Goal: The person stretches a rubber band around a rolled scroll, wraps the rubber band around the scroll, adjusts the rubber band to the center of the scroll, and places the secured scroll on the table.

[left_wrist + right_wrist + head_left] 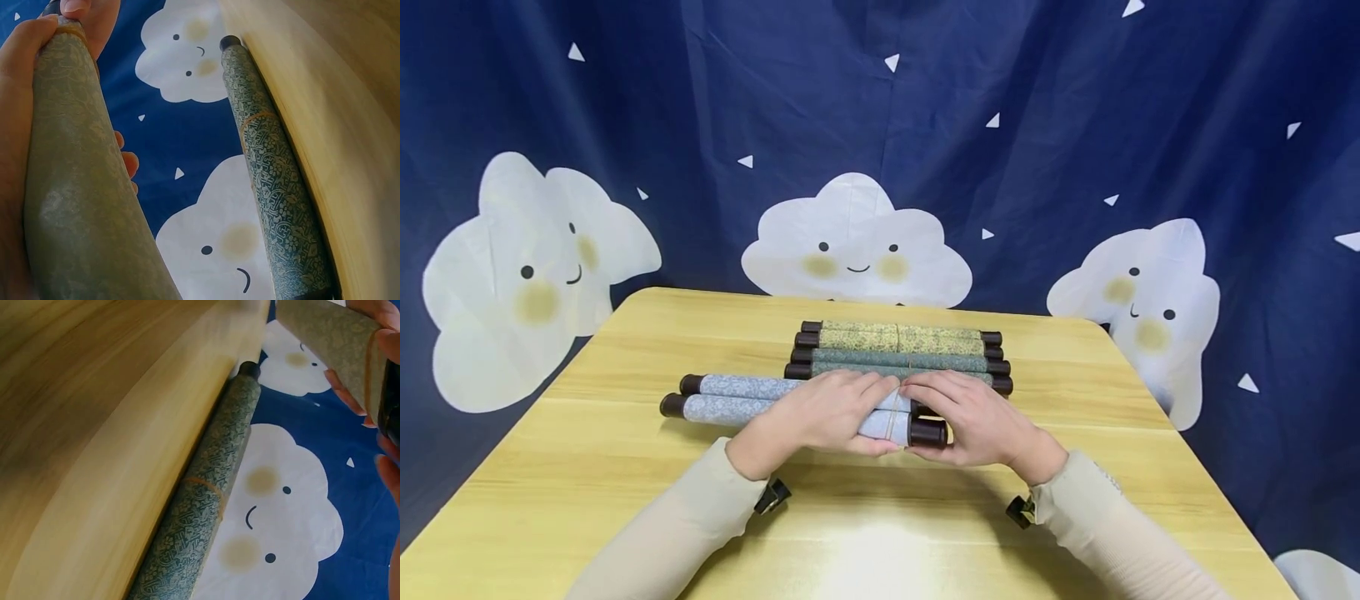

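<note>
Two rolled scrolls (722, 409) with pale blue patterned backing and dark end knobs lie side by side, held a little above the table. My left hand (823, 414) grips them right of their middle, fingers over the far side and thumb on the near side. Around their right end runs a thin tan rubber band (892, 415). My right hand (977, 417) holds that end, its fingertips close to the band and its palm partly hiding the knobs. In the left wrist view the held scroll (87, 162) fills the left side. Both hands' fingertips almost meet.
Behind the hands lie green scrolls (857, 357) and, farther back, yellow-green patterned scrolls (857, 338), each pair banded. They rest on a light wooden table (587, 467). A dark blue curtain (820, 108) with white clouds hangs behind the table.
</note>
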The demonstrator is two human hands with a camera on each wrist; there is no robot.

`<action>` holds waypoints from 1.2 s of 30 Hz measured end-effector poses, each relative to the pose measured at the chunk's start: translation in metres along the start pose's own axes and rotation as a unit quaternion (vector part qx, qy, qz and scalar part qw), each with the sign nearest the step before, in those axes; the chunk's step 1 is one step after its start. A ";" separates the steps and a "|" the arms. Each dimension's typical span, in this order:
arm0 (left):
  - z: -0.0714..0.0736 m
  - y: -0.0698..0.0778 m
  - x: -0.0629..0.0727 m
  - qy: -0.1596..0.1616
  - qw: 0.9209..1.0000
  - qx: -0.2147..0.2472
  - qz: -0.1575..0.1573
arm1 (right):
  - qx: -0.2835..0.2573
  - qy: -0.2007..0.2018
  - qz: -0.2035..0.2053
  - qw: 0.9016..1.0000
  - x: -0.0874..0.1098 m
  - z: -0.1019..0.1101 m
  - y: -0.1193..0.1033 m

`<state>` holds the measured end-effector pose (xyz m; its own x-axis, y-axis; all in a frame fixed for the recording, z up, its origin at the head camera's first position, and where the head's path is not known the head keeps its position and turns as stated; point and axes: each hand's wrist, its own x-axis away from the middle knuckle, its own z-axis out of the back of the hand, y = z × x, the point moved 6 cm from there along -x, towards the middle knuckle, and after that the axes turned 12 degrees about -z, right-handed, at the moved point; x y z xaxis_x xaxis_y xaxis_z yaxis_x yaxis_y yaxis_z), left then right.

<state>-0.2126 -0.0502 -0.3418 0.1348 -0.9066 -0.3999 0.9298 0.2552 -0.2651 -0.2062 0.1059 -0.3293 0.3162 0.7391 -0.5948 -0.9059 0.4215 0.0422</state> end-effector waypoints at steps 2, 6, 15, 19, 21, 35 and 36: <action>0.001 0.000 0.000 0.005 1.000 0.000 0.001 | -0.002 -0.005 -0.008 1.000 0.000 0.000 0.000; 0.001 -0.002 0.002 0.009 1.000 0.004 0.005 | -0.019 -0.006 -0.012 1.000 -0.002 0.001 0.001; -0.007 -0.008 0.006 0.024 1.000 0.012 0.016 | -0.041 0.037 -0.121 0.991 0.005 0.008 0.011; -0.008 -0.009 0.005 0.025 0.999 0.006 0.023 | -0.063 0.078 -0.194 0.976 0.006 0.013 0.018; -0.009 -0.010 0.005 0.014 0.999 0.006 0.032 | -0.086 0.094 -0.230 0.965 0.006 0.013 0.021; -0.021 -0.015 0.005 -0.081 0.987 0.039 0.130 | -0.198 0.094 -0.463 0.859 0.015 -0.007 0.030; -0.021 -0.015 0.006 -0.080 0.987 0.034 0.133 | -0.196 0.089 -0.469 0.857 0.014 -0.008 0.030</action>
<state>-0.2330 -0.0521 -0.3586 0.4244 -0.8537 -0.3019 0.8747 0.4727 -0.1072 -0.2313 0.1244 -0.3427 0.9401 0.0657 -0.3346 -0.3136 0.5520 -0.7726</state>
